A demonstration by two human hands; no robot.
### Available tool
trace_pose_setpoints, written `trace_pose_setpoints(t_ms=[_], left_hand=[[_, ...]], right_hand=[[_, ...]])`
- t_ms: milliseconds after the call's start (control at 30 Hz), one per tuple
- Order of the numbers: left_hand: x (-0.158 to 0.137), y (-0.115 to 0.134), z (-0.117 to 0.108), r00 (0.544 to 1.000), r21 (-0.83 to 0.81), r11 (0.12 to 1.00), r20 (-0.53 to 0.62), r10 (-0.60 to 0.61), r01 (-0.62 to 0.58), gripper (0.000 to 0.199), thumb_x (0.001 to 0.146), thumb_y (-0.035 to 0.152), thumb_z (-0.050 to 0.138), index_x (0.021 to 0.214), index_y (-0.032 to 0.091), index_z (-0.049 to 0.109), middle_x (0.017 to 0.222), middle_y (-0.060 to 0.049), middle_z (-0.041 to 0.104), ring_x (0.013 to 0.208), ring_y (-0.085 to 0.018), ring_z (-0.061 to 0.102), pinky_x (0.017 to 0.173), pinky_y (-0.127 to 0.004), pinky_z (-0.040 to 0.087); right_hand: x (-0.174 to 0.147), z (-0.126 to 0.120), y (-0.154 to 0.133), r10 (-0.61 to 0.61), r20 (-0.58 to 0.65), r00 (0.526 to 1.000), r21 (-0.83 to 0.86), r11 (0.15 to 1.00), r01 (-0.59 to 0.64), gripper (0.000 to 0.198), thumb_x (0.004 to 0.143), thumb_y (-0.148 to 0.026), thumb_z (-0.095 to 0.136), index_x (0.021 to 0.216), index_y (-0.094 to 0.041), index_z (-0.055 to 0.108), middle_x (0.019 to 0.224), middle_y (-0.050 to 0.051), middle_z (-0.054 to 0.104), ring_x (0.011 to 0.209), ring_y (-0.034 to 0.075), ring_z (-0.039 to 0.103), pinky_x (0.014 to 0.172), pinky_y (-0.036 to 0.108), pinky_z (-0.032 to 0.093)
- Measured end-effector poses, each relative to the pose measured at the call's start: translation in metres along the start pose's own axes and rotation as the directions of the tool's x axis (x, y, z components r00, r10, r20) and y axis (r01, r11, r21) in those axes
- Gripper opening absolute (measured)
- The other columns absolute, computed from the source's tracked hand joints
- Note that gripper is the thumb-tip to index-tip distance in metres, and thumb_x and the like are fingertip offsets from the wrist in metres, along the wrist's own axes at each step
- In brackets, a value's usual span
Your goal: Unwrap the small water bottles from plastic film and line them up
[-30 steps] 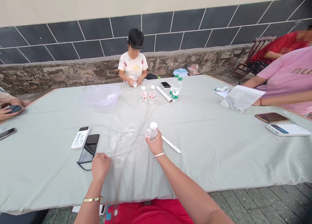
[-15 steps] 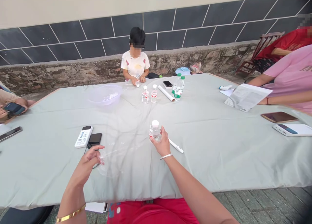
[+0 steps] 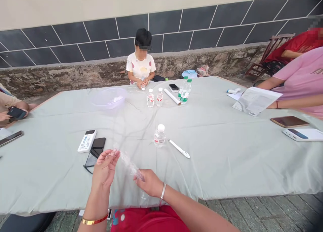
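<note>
A crumpled strip of clear plastic film (image 3: 129, 163) stretches between my two hands above the near part of the table. My left hand (image 3: 106, 163) pinches its upper left end, and my right hand (image 3: 150, 182) is closed round the lower right end. Just beyond them a small clear bottle (image 3: 159, 137) with a white cap stands upright on the cloth, apart from both hands. To its right lies a white pen-like stick (image 3: 179, 148). Close to my left hand are a black device (image 3: 98, 144) with a dark strap and a white power bank (image 3: 86, 141).
A grey-green cloth (image 3: 214, 158) covers the table. Farther back stand a translucent bowl (image 3: 109, 99), two small bottles (image 3: 150, 99), a white roll (image 3: 172, 97) and green-capped bottles (image 3: 185, 91). People sit around; one on the right holds papers (image 3: 257, 99) near phones (image 3: 289, 121).
My right hand has let go of the small bottle and come back toward me, taking hold of the plastic film. My left hand has moved right and closed on the film's other end.
</note>
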State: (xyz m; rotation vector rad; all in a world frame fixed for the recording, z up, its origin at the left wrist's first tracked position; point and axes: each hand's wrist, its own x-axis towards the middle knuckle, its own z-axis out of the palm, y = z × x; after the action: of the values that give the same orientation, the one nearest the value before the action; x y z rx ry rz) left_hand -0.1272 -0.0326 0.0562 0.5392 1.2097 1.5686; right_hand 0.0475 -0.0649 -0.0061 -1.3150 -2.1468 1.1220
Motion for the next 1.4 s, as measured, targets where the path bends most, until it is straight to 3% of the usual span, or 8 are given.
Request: trace_pose_setpoints(t_ms=[100, 200, 367, 533, 733, 900, 1067, 1400], left_hand=[[0.003, -0.011, -0.002, 0.959, 0.382, 0.903, -0.115, 0.258, -0.197, 0.024, 0.061, 0.032, 0.074, 0.08, 0.021, 0.064, 0.081, -0.002, 0.069, 0.083, -0.019, 0.064, 0.08, -0.033, 0.049], [-0.004, -0.02, 0.0, 0.975, 0.69, 0.689, 0.147, 0.165, -0.221, 0.016, 0.064, 0.033, 0.067, 0.074, 0.02, 0.068, 0.074, -0.003, 0.067, 0.073, -0.019, 0.06, 0.07, -0.03, 0.046], [-0.017, -0.027, 0.014, 0.872, 0.233, 0.964, 0.438, -0.219, 0.126, 0.025, 0.073, 0.044, 0.064, 0.072, 0.019, 0.06, 0.061, 0.003, 0.055, 0.056, -0.012, 0.052, 0.057, -0.026, 0.044], [-0.016, -0.042, 0.019, 0.953, 0.214, 0.971, 0.299, 0.036, -0.104, 0.023, 0.068, 0.039, 0.074, 0.077, 0.02, 0.062, 0.078, 0.0, 0.061, 0.077, -0.014, 0.058, 0.076, -0.028, 0.047], [-0.02, -0.065, 0.015, 0.832, 0.544, 0.654, 0.488, 0.263, -0.526, 0.021, 0.077, 0.038, 0.064, 0.089, 0.023, 0.071, 0.119, -0.01, 0.055, 0.116, -0.026, 0.052, 0.093, -0.039, 0.045], [0.003, -0.081, 0.006, 0.923, 0.615, 0.701, 0.341, 0.177, -0.362, 0.021, 0.074, 0.04, 0.063, 0.079, 0.021, 0.07, 0.11, -0.01, 0.062, 0.099, -0.023, 0.062, 0.074, -0.031, 0.052], [0.026, -0.092, -0.001, 0.989, 0.6, 0.786, 0.065, 0.135, -0.147, 0.028, 0.065, 0.041, 0.069, 0.082, 0.02, 0.064, 0.108, -0.009, 0.065, 0.085, -0.019, 0.064, 0.066, -0.027, 0.05], [0.032, -0.083, 0.011, 1.0, 0.598, 0.801, 0.017, -0.011, -0.001, 0.043, 0.069, 0.049, 0.068, 0.1, 0.022, 0.061, 0.086, -0.002, 0.066, 0.066, -0.015, 0.058, 0.059, -0.025, 0.046]], right_hand=[[-0.007, -0.012, -0.006, -0.109, 0.029, 0.994, -0.14, 0.984, 0.112, 0.018, 0.086, -0.023, 0.047, 0.085, -0.018, 0.065, 0.078, 0.003, 0.068, 0.069, 0.016, 0.059, 0.068, 0.026, 0.04], [-0.007, -0.041, -0.015, -0.212, -0.162, 0.964, -0.1, 0.975, 0.198, 0.017, 0.087, -0.028, 0.048, 0.093, -0.021, 0.062, 0.085, 0.004, 0.068, 0.075, 0.016, 0.058, 0.075, 0.029, 0.04], [0.009, -0.058, -0.013, 0.085, -0.567, 0.819, 0.254, 0.964, 0.076, 0.017, 0.081, -0.036, 0.056, 0.085, -0.02, 0.058, 0.084, 0.003, 0.061, 0.074, 0.015, 0.053, 0.07, 0.027, 0.043], [0.009, -0.023, -0.015, 0.194, -0.29, 0.937, 0.643, 0.765, 0.041, 0.026, 0.077, -0.034, 0.057, 0.1, -0.021, 0.06, 0.091, 0.003, 0.058, 0.072, 0.014, 0.052, 0.065, 0.027, 0.046], [-0.002, -0.039, -0.03, 0.09, -0.041, 0.995, 0.938, 0.346, 0.007, 0.044, 0.075, -0.025, 0.054, 0.119, -0.026, 0.058, 0.111, 0.002, 0.06, 0.105, 0.016, 0.054, 0.093, 0.032, 0.043], [-0.007, -0.059, 0.018, 0.244, -0.2, 0.949, 0.636, 0.769, -0.064, 0.041, 0.075, -0.036, 0.06, 0.114, -0.023, 0.061, 0.11, 0.006, 0.063, 0.098, 0.02, 0.059, 0.088, 0.037, 0.046], [0.002, -0.071, 0.086, 0.462, -0.603, 0.651, 0.344, 0.886, -0.311, 0.059, 0.072, -0.042, 0.059, 0.124, -0.017, 0.048, 0.08, 0.001, 0.062, 0.06, 0.015, 0.055, 0.068, 0.035, 0.049], [0.127, -0.098, 0.123, 0.413, -0.587, 0.696, 0.147, 0.9, -0.41, 0.048, 0.074, -0.046, 0.062, 0.112, -0.017, 0.053, 0.065, -0.003, 0.058, 0.062, 0.018, 0.058, 0.058, 0.028, 0.042]])
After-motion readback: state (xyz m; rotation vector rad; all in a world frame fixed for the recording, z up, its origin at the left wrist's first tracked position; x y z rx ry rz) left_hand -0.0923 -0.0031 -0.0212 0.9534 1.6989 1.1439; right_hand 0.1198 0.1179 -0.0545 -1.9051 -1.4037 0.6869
